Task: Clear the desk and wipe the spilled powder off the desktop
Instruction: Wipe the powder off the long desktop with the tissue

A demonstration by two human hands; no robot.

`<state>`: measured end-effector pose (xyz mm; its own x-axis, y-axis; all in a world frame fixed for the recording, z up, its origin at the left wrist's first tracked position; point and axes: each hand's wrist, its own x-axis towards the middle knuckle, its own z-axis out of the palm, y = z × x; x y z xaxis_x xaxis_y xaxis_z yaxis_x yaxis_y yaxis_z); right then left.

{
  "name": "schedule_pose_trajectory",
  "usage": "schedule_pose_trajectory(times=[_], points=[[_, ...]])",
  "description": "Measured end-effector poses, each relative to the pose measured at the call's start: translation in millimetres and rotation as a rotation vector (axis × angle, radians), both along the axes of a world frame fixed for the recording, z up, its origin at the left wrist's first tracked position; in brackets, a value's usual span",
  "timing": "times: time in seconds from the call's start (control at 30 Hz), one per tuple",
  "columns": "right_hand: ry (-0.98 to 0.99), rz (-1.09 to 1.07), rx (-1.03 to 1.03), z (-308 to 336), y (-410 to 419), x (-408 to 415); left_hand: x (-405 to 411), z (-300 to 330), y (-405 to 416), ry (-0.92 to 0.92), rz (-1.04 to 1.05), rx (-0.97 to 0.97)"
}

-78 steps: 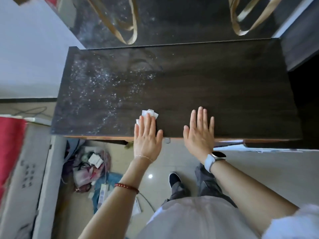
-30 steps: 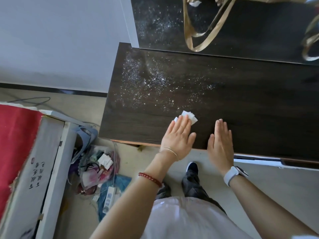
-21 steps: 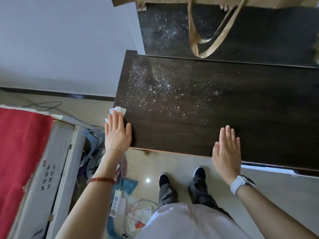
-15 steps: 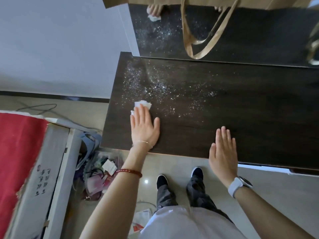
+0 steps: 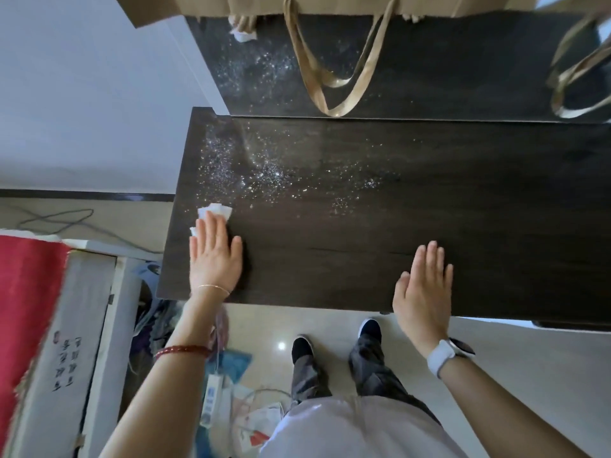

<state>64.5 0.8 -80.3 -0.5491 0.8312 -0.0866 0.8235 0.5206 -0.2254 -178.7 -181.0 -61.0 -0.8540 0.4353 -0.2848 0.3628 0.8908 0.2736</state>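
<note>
Head view: a dark wood-grain counter [image 5: 429, 209] is seen from above, with white powder [image 5: 264, 175] scattered over its left and middle area, densest toward the far left and thinning toward the centre. A white tissue [image 5: 215, 211] is pressed flat onto the counter near the left edge by the left hand [image 5: 213, 259], whose fingers are held straight and together on top of it; only the far edge and one left corner of the tissue are left showing beyond the fingertips. The tissue lies just at the near fringe of the powder. The right hand [image 5: 423, 292] is laid flat, palm down, on the near edge of the counter, fingers straight, with nothing held; it is well apart from the left hand and from the powder. A white smartwatch [image 5: 446, 355] is worn on the right wrist, and a thin chain with a red bead bracelet [image 5: 182, 351] is seen on the left arm. A mirror [image 5: 429, 61] stands along the back of the counter, in which the powder is reflected. A brown paper bag [image 5: 314, 3] with tan ribbon handles hangs in front of it at the top. On the floor at left, a red-topped box [image 5: 49, 325] and a heap of clutter [image 5: 231, 391] are seen.
</note>
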Motion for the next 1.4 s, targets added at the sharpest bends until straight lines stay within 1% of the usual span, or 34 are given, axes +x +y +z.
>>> schedule_pose_trajectory(times=[0.03, 0.1, 0.2, 0.27, 0.37, 0.47, 0.6, 0.7, 0.73, 0.8, 1.0, 1.07, 1.1, 1.13, 1.17, 1.2, 1.27, 1.3, 1.4], points=[[0.0, 0.013, 0.003, 0, -2, -4, -15, 2, -12, -0.014, 0.098, -0.005], [0.001, 0.049, 0.011, -1, -5, -12, -29, 3, -21, 0.0, 0.205, -0.018], [-0.017, 0.053, 0.024, -2, -9, -23, -21, 0, -2, -0.006, 0.254, -0.006], [-0.039, 0.031, 0.041, -3, -10, -26, -3, -1, 26, -0.006, 0.142, 0.0], [-0.042, 0.066, 0.042, -3, -8, -24, 37, -2, 75, 0.029, -0.148, 0.051], [-0.043, 0.129, 0.003, -1, 3, -12, 85, -2, 121, -0.027, -0.397, 0.083], [-0.039, 0.087, 0.024, -1, 31, 17, 125, 3, 171, -0.071, -0.636, 0.061], [-0.039, 0.106, 0.017, 0, 45, 29, 126, 2, 175, -0.092, -0.734, 0.044], [-0.033, 0.115, 0.018, 0, 48, 29, 119, 1, 169, -0.067, -0.725, 0.032], [-0.029, 0.114, 0.02, 1, 50, 26, 95, 0, 148, -0.021, -0.597, 0.015], [-0.016, 0.087, 0.037, 0, 50, 10, -10, 3, 65, 0.037, 0.006, -0.064], [0.0, 0.093, 0.045, 0, 52, 5, -18, 3, 68, 0.013, 0.175, -0.06], [0.003, 0.095, 0.044, 0, 53, 3, -15, 2, 78, 0.0, 0.225, -0.051], [0.004, 0.101, 0.039, 0, 54, 2, -8, 1, 92, -0.004, 0.231, -0.041], [0.013, 0.111, 0.034, -1, 56, 1, 3, -1, 108, 0.011, 0.179, -0.033], [0.029, 0.123, 0.032, -3, 58, 0, 17, -4, 126, 0.043, 0.084, -0.028], [0.079, 0.14, 0.022, -6, 65, 2, 55, -6, 166, 0.094, -0.154, 0.014], [0.106, 0.154, 0.014, -6, 68, 5, 77, -6, 184, 0.084, -0.27, 0.047], [0.12, 0.237, 0.022, -5, 82, 18, 126, -2, 227, -0.059, -0.594, 0.078]])
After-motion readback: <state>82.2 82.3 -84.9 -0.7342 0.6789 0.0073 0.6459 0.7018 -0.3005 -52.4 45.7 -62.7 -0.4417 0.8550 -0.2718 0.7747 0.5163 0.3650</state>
